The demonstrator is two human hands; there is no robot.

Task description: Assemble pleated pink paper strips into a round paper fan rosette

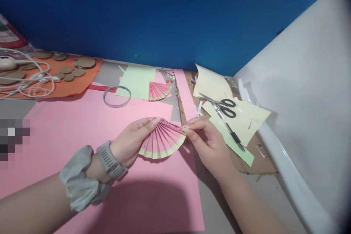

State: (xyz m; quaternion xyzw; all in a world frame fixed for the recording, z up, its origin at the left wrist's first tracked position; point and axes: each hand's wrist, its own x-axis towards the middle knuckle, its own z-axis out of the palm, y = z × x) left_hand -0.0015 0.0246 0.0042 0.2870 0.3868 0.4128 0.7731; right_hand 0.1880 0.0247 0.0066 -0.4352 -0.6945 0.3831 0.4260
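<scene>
A pleated pink paper fan with a pale green rim is spread out just above a large pink sheet. My left hand holds its left edge, fingers closed along the top fold. My right hand pinches the fan's right corner between thumb and fingertips. A grey watch and a grey scrunchie sit on my left wrist. A second folded pink fan lies farther back on a light green sheet.
Black-handled scissors and a pen lie on pale yellow paper at the right. A tape ring rests behind the fan. Cardboard discs and a white cable lie on orange paper at far left. A blue wall stands behind, a white surface to the right.
</scene>
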